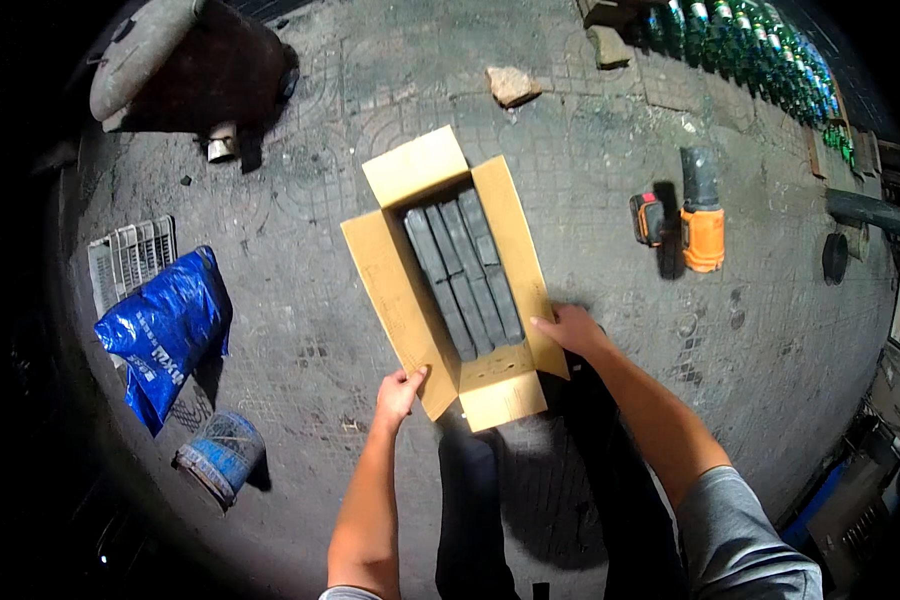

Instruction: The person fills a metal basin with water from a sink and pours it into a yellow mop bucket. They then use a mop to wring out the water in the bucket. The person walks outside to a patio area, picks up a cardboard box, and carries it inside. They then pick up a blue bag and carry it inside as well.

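Observation:
An open cardboard box (pixel 385 285) is before me, tilted a little to the left, its flaps spread outward. Inside lie several dark grey, flat, block-like pieces (pixel 460 270), packed side by side in rows; their kind I cannot make out. Near the box's close end, my left hand (pixel 397 395) pinches the lower edge of the left flap, thumb on top. My right hand (pixel 573 330) grips the right flap's outer edge, with its thumb over the cardboard and the other fingers mostly hidden beneath.
Right of the box are an orange-and-black tool (pixel 703 230) and a battery pack (pixel 648 219). A stone (pixel 512 87) lies beyond it. Green bottles (pixel 740 50) fill the far right. Leftward are a blue bag (pixel 170 325), a crate (pixel 142 250), a bucket (pixel 220 455) and a large barrel (pixel 200 75).

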`<control>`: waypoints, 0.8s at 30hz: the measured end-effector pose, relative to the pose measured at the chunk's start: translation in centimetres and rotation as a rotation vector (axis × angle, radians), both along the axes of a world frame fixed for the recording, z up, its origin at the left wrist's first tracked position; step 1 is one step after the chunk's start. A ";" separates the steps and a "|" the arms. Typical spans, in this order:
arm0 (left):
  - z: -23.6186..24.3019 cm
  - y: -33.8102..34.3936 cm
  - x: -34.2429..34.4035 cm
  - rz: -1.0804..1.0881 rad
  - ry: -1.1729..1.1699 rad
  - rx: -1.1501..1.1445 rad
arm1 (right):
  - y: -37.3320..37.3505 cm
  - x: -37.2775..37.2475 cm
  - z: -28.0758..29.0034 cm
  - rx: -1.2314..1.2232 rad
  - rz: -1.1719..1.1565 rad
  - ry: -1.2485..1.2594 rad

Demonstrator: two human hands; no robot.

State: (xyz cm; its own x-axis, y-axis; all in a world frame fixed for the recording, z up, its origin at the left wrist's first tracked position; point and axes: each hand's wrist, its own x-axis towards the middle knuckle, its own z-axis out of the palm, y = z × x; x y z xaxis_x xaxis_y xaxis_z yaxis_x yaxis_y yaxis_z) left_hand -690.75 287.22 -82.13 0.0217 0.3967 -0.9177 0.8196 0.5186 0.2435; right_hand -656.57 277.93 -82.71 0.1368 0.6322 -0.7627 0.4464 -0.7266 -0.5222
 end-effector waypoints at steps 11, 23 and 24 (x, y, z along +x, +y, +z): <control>8.3 1.6 4.4 -0.590 0.047 0.383 | 4.7 -2.4 7.4 0.061 0.234 -0.384; 42.5 -13.7 5.9 -0.866 -0.452 1.548 | -15.7 3.7 49.1 0.026 0.112 -0.241; 50.2 -13.0 7.6 -1.172 -0.648 1.086 | -17.5 5.0 55.0 -0.011 0.104 -0.231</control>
